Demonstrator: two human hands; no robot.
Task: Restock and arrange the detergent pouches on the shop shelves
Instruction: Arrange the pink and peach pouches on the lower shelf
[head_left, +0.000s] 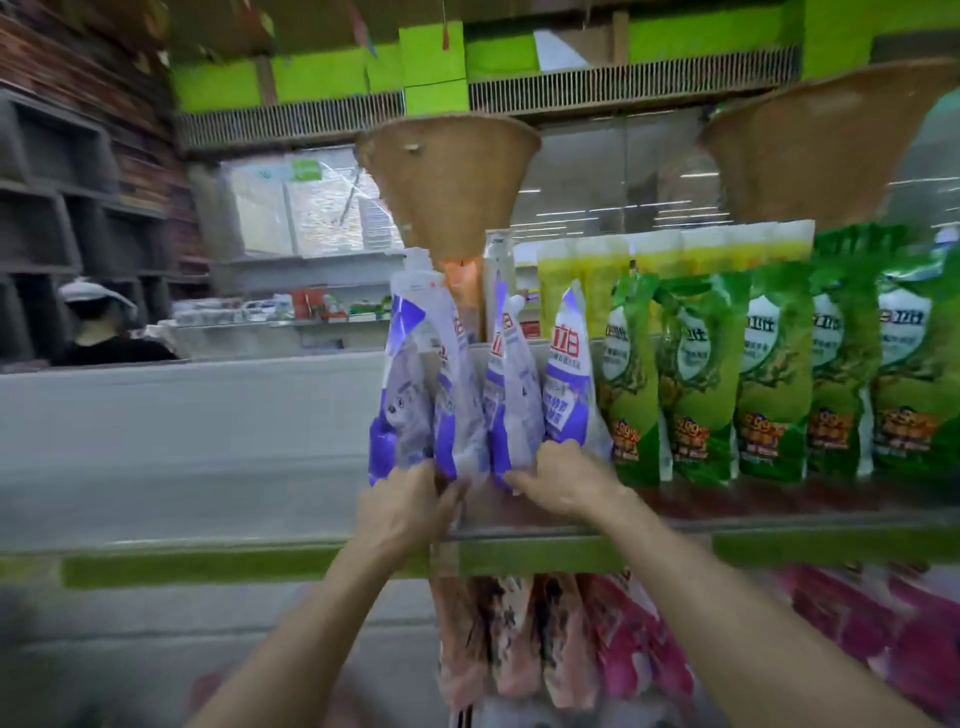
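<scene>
Head view, blurred by motion: two woven brown cones hang mouth-up over the shelf (779, 512), one (449, 182) at twelve o'clock of the purple pouches, the other (831, 140) at about two o'clock; beyond the shelf's open left end a person in a white cap (96, 322) stands at nine o'clock, well apart, before dark shelving. Nothing lies between the hands and the pouches. Four purple-and-white detergent pouches (488, 395) stand upright at the left end of the shelf, leaning on one another, each with a white top and red lettering; the leftmost shows a pale cartoon figure. At their three o'clock, just beside them, stands a row of five green pouches (769, 374) with white oval labels and orange print low down, and yellow-topped packs (675, 254) rise behind these. Pink and red pouches (597, 639) hang or stand on the level below, at six o'clock; their number cannot be told. The left hand (402, 512) pinches the bottom edges of the two left purple pouches, fingers curled; the right hand (558, 480) grips the bottoms of the two right ones, fingers bent.
</scene>
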